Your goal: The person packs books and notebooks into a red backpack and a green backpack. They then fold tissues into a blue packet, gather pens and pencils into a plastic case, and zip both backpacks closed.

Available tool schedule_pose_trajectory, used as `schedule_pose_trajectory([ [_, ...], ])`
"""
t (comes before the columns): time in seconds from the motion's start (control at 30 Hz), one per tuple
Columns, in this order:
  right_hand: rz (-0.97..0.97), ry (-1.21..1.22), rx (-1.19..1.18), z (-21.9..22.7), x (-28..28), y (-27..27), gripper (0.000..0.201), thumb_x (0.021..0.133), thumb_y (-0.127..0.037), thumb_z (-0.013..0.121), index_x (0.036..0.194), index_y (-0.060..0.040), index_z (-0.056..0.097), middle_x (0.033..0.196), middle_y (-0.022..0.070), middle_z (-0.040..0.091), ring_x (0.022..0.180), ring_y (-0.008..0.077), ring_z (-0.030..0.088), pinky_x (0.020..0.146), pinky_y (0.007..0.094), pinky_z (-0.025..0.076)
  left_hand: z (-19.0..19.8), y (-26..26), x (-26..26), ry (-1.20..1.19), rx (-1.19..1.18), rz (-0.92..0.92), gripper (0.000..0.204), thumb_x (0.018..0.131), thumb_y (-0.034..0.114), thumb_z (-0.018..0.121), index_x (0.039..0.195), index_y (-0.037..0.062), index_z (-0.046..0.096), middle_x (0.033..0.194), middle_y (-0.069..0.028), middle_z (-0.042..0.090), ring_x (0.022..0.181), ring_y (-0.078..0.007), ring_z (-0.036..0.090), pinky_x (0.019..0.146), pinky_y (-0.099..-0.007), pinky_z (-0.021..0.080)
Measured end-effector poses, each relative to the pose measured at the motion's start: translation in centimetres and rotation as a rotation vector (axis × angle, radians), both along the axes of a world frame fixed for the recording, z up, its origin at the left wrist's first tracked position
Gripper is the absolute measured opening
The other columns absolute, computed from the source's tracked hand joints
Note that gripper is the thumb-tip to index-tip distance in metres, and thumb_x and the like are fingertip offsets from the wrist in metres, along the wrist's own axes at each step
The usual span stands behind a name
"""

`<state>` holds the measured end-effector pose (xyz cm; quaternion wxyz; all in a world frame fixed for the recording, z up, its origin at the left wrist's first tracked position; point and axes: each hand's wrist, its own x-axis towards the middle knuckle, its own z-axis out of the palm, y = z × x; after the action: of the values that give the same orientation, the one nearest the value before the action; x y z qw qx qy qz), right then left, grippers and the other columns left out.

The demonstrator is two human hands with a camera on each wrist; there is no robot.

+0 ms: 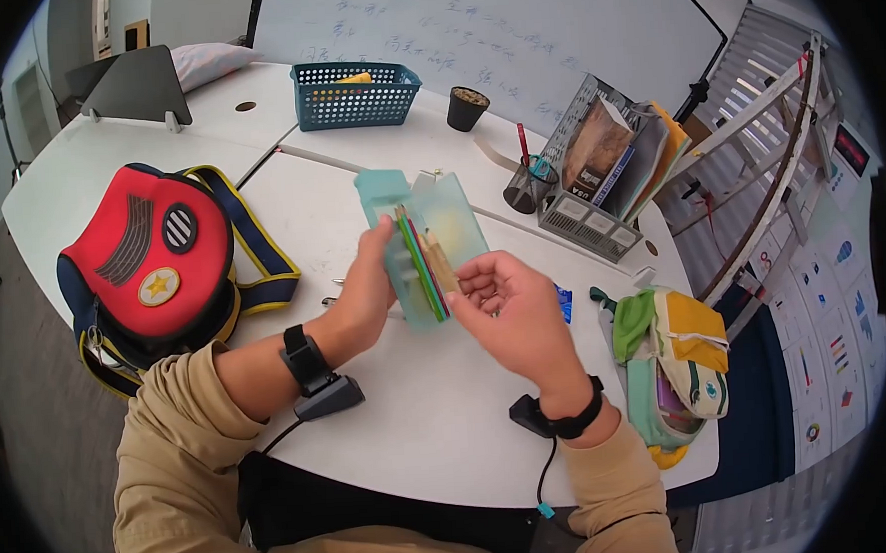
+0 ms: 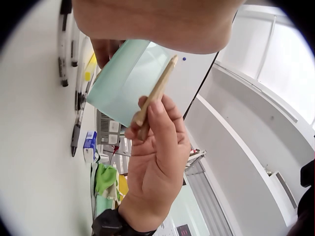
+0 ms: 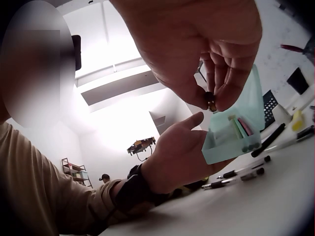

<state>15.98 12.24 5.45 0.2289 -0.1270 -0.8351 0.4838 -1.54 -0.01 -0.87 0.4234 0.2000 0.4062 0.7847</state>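
My left hand (image 1: 365, 286) holds a translucent mint-green pencil case (image 1: 423, 316) over the table, its lid (image 1: 463, 220) folded back. Inside lie coloured pencils (image 1: 419, 263), green and dark red among them. My right hand (image 1: 513, 303) pinches light wooden pencils (image 1: 442, 264) between thumb and fingers, close over the case's right side. In the left wrist view these wooden pencils (image 2: 160, 91) slant upward beside the case. The right wrist view has their dark ends (image 3: 210, 97) at the fingertips, above the case (image 3: 221, 153), with my left palm (image 3: 177, 160) underneath it.
Several pens (image 3: 243, 172) lie on the table by the case. A red backpack (image 1: 156, 256) stands left, a green-and-yellow bag (image 1: 682, 349) right. Behind are a blue basket (image 1: 354, 106), a small pot (image 1: 466, 107), a pen cup (image 1: 529, 190) and a file holder (image 1: 586, 224).
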Motion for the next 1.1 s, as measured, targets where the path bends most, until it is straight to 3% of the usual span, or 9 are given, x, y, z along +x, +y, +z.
schedule_pose_trajectory([
  [0.13, -0.061, -0.027, 0.190, -0.6, -0.1, -2.2, 0.032, 0.099, -0.005, 0.085, 0.127, 0.0039, 0.070, 0.102, 0.0160, 0.080, 0.079, 0.0191, 0.077, 0.075, 0.0326, 0.064, -0.6, -0.1, 1.3, 0.022, -0.035, -0.111, 0.080, 0.120, 0.071, 0.038, 0.173, 0.0107, 0.040, 0.165, -0.0114, 0.060, 0.148, -0.0265, 0.064, 0.126, -0.0495, 0.050],
  [0.27, -0.002, -0.091, 0.182, -0.8, 0.0, -2.4, 0.031, 0.101, -0.003, 0.083, 0.128, 0.0045, 0.070, 0.102, 0.0157, 0.082, 0.083, 0.0208, 0.080, 0.078, 0.0333, 0.066, -0.8, 0.0, 1.4, 0.050, -0.021, -0.135, 0.079, 0.121, 0.069, 0.037, 0.174, 0.0101, 0.037, 0.165, -0.0141, 0.059, 0.144, -0.0273, 0.067, 0.124, -0.0488, 0.052],
  [0.37, 0.010, -0.081, 0.225, -0.6, 0.0, -2.4, 0.030, 0.102, -0.002, 0.082, 0.128, 0.0045, 0.070, 0.103, 0.0169, 0.082, 0.088, 0.0242, 0.083, 0.081, 0.0345, 0.067, -1.6, 0.2, 0.6, 0.067, 0.059, -0.137, 0.075, 0.119, 0.072, 0.044, 0.160, 0.0100, 0.034, 0.159, -0.0168, 0.055, 0.141, -0.0296, 0.067, 0.121, -0.0521, 0.055],
  [0.47, 0.007, -0.009, 0.313, -0.6, 0.0, -2.4, 0.028, 0.102, -0.001, 0.082, 0.128, 0.0041, 0.071, 0.110, 0.0193, 0.081, 0.094, 0.0273, 0.084, 0.083, 0.0356, 0.068, -1.3, 0.2, 0.4, 0.043, 0.096, -0.121, 0.070, 0.121, 0.065, 0.046, 0.161, 0.0089, 0.033, 0.157, -0.0170, 0.055, 0.143, -0.0287, 0.065, 0.122, -0.0515, 0.054],
  [0.67, -0.066, 0.261, 0.395, 0.1, -0.1, -2.6, 0.030, 0.101, -0.001, 0.082, 0.129, 0.0008, 0.072, 0.121, 0.0178, 0.078, 0.100, 0.0294, 0.081, 0.084, 0.0374, 0.067, -0.4, -0.1, 0.6, 0.120, -0.036, 0.032, 0.054, 0.115, 0.023, 0.060, 0.162, 0.0064, 0.038, 0.154, -0.0145, 0.061, 0.142, -0.0282, 0.065, 0.122, -0.0488, 0.053],
  [0.83, -0.239, 0.384, 0.678, 1.2, 0.2, -1.0, 0.044, 0.097, -0.005, 0.084, 0.138, -0.0035, 0.068, 0.133, 0.0141, 0.074, 0.113, 0.0288, 0.073, 0.094, 0.0402, 0.060, -0.4, 0.0, -0.4, 0.172, -0.079, 0.037, 0.069, 0.104, 0.002, 0.059, 0.168, 0.0046, 0.033, 0.159, -0.0156, 0.057, 0.144, -0.0288, 0.063, 0.123, -0.0486, 0.052],
  [0.87, -0.236, 0.325, 0.615, 1.1, 0.2, -0.7, 0.049, 0.096, -0.006, 0.085, 0.141, -0.0033, 0.065, 0.139, 0.0148, 0.071, 0.121, 0.0283, 0.069, 0.099, 0.0409, 0.055, -0.1, 0.0, -0.5, 0.162, -0.091, 0.036, 0.071, 0.102, 0.000, 0.058, 0.169, 0.0041, 0.033, 0.159, -0.0159, 0.056, 0.143, -0.0291, 0.063, 0.123, -0.0484, 0.051],
  [0.97, -0.248, 0.274, 0.482, 0.1, -0.2, 0.2, 0.045, 0.098, -0.006, 0.084, 0.139, -0.0010, 0.066, 0.137, 0.0139, 0.072, 0.117, 0.0246, 0.070, 0.092, 0.0387, 0.058, 0.7, -0.4, -0.6, 0.209, -0.121, 0.021, 0.072, 0.105, 0.000, 0.059, 0.169, -0.0032, 0.025, 0.160, -0.0216, 0.054, 0.147, -0.0306, 0.059, 0.127, -0.0443, 0.049],
  [1.1, -0.199, 0.205, 0.220, -0.8, -0.4, 1.0, 0.038, 0.102, -0.008, 0.083, 0.136, 0.0015, 0.067, 0.130, 0.0115, 0.075, 0.103, 0.0180, 0.073, 0.079, 0.0313, 0.058, 0.5, -0.3, -0.7, 0.215, -0.112, 0.040, 0.071, 0.106, 0.001, 0.061, 0.167, -0.0048, 0.026, 0.158, -0.0219, 0.055, 0.147, -0.0296, 0.059, 0.127, -0.0459, 0.049],
])
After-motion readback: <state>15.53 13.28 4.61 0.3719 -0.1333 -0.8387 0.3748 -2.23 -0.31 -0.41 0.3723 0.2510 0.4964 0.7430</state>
